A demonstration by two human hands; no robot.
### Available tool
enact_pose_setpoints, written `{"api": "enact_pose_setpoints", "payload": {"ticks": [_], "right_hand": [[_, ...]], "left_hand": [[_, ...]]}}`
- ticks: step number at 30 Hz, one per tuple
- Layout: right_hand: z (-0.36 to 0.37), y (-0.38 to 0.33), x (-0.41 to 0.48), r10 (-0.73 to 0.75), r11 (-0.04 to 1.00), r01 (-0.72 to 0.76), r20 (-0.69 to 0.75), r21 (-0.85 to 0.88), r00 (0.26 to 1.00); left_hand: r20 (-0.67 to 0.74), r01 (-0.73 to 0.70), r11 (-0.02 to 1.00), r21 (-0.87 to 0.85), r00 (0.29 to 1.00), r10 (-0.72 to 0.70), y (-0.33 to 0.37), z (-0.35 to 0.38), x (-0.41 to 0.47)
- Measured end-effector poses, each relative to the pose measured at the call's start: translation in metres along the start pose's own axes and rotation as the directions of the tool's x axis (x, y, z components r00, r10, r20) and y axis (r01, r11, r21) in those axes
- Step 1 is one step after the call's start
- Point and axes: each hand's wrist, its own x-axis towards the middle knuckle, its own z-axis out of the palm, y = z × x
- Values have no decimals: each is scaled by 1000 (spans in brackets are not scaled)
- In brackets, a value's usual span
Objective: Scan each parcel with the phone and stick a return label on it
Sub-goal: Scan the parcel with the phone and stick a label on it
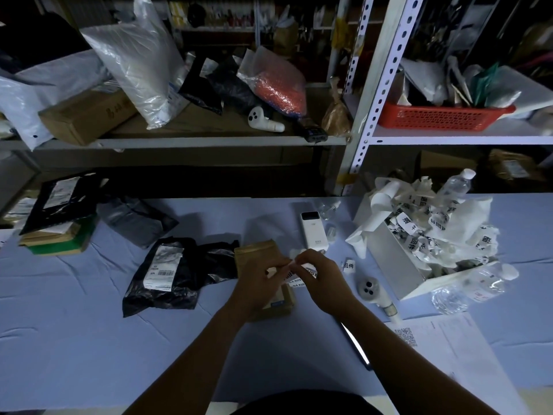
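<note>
A small brown cardboard parcel (pixel 257 254) lies on the blue table in front of me. My left hand (pixel 260 284) and my right hand (pixel 321 280) meet above it, fingertips pinched together on a white return label strip (pixel 294 266). More printed labels (pixel 299 281) lie under my hands, and one loose label (pixel 348 265) lies to the right. The phone (pixel 357 347) lies flat beside my right forearm, partly hidden by it. A black poly-bag parcel (pixel 170 272) with a white shipping label rests to the left.
A white box (pixel 398 262) full of crumpled label backing stands at right, with plastic bottles (pixel 478 287) and a paper sheet (pixel 449 348) near it. A white power bank (pixel 314 230) lies behind my hands. Stacked parcels (pixel 57 223) sit far left. Shelves with bags stand behind.
</note>
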Motion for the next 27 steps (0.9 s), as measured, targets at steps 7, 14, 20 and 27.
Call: {"api": "enact_pose_setpoints", "payload": {"ticks": [7,14,20,27], "right_hand": [[2,-1,0,7,999,-6,9,-34,1000],[2,25,6,199,977,-201,-32,-66,979],[-7,58,1,532,775,-611,-357,-159,768],[15,-17,29,407,782,-406,106,472,907]], "left_hand": [[-37,130,991,6,991,-130,-8,0,-1],[-275,218,966,-137,929,-249,-2,-6,9],[-269,265,823,-502,857,-440,16,-30,11],[-151,264,749,-607,888,-435,26,-68,4]]}}
